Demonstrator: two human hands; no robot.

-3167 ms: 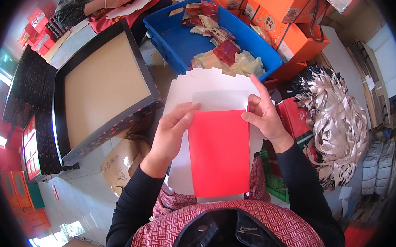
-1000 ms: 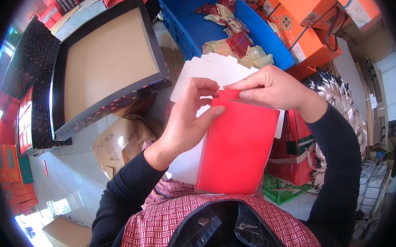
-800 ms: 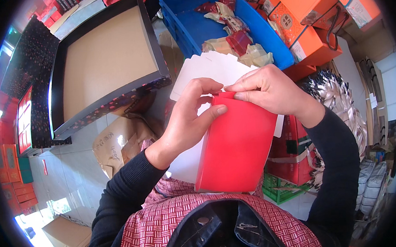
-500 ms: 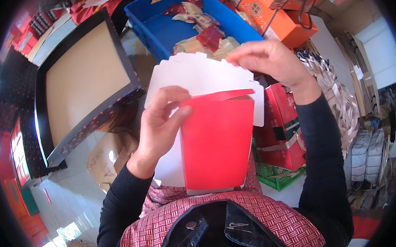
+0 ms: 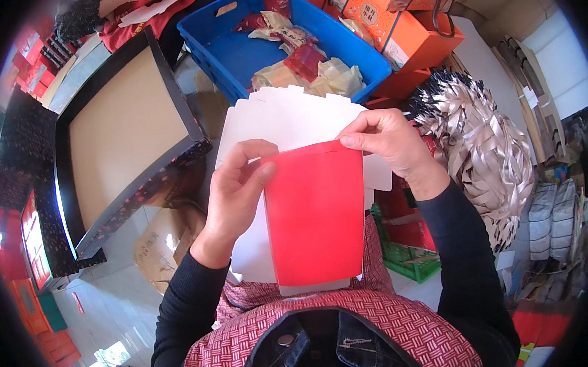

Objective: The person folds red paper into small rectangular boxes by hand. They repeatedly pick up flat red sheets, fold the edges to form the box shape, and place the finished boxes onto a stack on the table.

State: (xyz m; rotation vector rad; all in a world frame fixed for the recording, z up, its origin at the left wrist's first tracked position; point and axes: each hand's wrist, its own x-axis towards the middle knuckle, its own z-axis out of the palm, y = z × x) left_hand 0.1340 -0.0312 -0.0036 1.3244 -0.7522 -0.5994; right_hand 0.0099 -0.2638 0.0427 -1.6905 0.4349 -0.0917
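A red rectangular card sleeve lies over white die-cut cardboard sheets on my lap. My left hand pinches its upper left corner between thumb and fingers. At the upper right corner, my right hand grips the sleeve's top edge the same way. A narrow folded strip runs along that top edge between both hands. The white sheets spread out behind the sleeve, with notched, tabbed edges at the far side.
Ahead stands a blue crate holding wrapped packets. Orange gift boxes are stacked to its right. A large black-rimmed tray sits at left, a bundle of shiny ribbon handles at right, and a green crate below it.
My right hand has come down and toward me from the white sheets onto the sleeve's upper right corner. The raised top strip now lies flatter. My left hand keeps its hold.
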